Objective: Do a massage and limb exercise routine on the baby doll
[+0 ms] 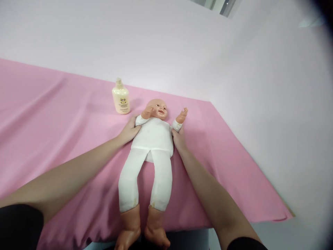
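- A baby doll [153, 139] lies on its back on the worktop [52, 114], which is covered by a pink cloth; its head points toward the far wall and its bare feet hang over the near edge.
- The doll wears a white one-piece suit; both of its arms are raised, fists up beside the head.
- The person's left hand [129, 131] lies against the doll's side just under one raised arm, fingers flat and touching the white suit; the grip is open, pressing rather than clasping.
- The right hand [179, 139] rests against the opposite side of the torso, just below the other sleeve cuff; fingers extended, grip open, in contact with the suit.
- A cream lotion bottle [121, 98] stands upright behind the left hand, near the doll's head, not touching it.
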The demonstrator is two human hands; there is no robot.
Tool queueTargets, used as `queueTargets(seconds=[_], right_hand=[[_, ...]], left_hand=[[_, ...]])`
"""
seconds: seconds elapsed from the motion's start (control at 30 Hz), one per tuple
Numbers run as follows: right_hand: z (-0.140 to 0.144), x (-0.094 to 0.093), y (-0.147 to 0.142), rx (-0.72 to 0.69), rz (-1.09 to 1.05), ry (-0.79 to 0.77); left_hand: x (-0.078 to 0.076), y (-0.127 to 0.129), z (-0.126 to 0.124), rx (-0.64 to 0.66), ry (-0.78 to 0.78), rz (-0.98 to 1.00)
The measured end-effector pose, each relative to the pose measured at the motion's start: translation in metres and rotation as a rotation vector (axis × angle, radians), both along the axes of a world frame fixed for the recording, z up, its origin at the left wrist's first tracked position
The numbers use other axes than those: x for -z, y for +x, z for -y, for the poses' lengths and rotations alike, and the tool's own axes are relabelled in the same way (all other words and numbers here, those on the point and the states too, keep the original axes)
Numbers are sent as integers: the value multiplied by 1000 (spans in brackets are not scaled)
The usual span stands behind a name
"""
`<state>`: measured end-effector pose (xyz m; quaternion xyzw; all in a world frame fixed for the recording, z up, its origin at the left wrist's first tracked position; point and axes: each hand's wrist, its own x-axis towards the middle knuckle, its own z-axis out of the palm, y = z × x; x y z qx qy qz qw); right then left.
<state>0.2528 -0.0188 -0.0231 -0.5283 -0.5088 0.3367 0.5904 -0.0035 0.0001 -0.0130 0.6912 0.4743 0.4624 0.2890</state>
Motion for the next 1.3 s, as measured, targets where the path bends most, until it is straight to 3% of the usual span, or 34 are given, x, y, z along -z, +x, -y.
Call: queueTargets(seconds=[0.23, 0.4, 0.87, 1.3], right_hand=[[3, -6, -2, -5, -3, -55], [5, -10, -3, -20, 2, -38], [0, 0, 1, -34, 23, 9], [3, -6, -1, -48, 46, 45]], left_hand=[[2, -2, -2, -1, 0, 2], [-5, 2, 4, -7, -43, 30], [-9, 5, 6, 14, -47, 77], [-12, 6, 9, 62, -33, 89]])
